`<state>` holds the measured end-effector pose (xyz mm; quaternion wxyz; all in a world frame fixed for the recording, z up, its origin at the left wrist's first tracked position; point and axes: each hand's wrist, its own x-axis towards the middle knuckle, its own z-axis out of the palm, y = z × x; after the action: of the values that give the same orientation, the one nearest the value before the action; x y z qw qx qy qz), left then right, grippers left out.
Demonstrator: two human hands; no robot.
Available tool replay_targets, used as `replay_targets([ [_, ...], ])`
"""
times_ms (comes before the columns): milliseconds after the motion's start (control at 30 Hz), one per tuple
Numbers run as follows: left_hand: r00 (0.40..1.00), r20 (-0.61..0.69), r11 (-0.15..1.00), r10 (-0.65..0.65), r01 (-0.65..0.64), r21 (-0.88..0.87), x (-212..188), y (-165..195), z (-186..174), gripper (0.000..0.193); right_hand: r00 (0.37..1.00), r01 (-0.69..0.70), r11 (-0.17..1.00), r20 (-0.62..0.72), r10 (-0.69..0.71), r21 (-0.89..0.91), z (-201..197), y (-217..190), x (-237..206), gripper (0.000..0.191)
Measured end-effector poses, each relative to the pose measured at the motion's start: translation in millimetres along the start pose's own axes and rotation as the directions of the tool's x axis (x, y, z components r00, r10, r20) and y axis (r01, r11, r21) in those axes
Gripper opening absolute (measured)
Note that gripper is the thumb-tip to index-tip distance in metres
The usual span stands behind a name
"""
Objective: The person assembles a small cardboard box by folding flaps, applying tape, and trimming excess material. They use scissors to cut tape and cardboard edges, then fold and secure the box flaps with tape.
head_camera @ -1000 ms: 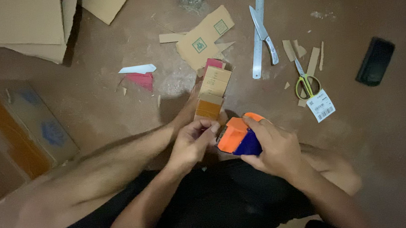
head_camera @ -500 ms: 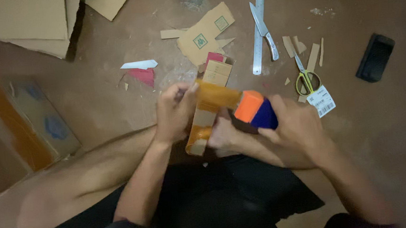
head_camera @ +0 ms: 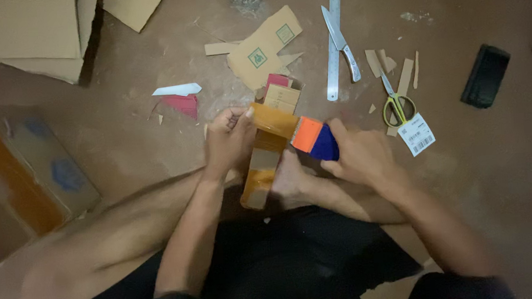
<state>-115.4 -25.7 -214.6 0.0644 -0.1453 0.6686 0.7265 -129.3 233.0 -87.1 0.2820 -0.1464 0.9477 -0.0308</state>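
Seen from above, person sat on brown floor (head_camera: 499,177), work held at centre of frame just above the lap. Right hand (head_camera: 360,158) was closed around orange-and-blue tape dispenser (head_camera: 315,141), w/ a strip of brown packing tape (head_camera: 274,119) stretched up-left from it to left hand (head_camera: 228,139), whose fingers pinched the free end. Strip was kept taut between both hands, prob. so it'd lie flat w/o creasing. Under it stood a small folded brown cardboard piece (head_camera: 261,168), partly taped, running down toward the knees; what propped it couldn't be told.

Tools lay upper right, apart from the work but within reach: long steel ruler (head_camera: 333,32), silver-bladed knife (head_camera: 340,35) crossing it, yellow-handled scissors (head_camera: 397,103) among cardboard offcuts (head_camera: 388,63), white barcode tag (head_camera: 418,134) beside. Black phone (head_camera: 484,75) sat far right. Flat cardboard sheets (head_camera: 27,32) filled upper left, a printed cardboard scrap (head_camera: 265,49) top centre.
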Motion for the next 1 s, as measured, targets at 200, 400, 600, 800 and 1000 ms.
replay_targets([
  [200,0.999,-0.033,0.991,-0.038,0.034,-0.127,18.3,-6.1,20.3,0.022,0.975,0.103,0.991,-0.207,-0.083,0.089,25.7,8.4,29.6,0.078],
  [400,0.988,-0.017,0.983,-0.155,0.152,-0.106,19.0,-1.3,27.7,0.032,0.977,0.143,0.975,-0.182,-0.112,0.171,34.4,25.1,41.0,0.074],
  [600,0.974,-0.141,0.976,-0.18,0.159,-0.147,23.6,-14.6,39.5,0.063,0.972,0.172,0.967,-0.191,-0.136,0.187,31.0,32.5,40.6,0.074],
  [800,0.892,0.05,0.775,0.449,-0.417,0.476,-13.8,-7.2,40.6,0.052,0.985,0.122,0.975,-0.145,-0.095,0.185,36.6,35.7,37.6,0.069],
  [1000,0.834,0.236,0.615,0.499,-0.533,0.582,-28.9,18.0,64.2,0.105,0.946,0.235,0.948,-0.275,-0.173,0.214,42.8,40.8,40.7,0.072],
])
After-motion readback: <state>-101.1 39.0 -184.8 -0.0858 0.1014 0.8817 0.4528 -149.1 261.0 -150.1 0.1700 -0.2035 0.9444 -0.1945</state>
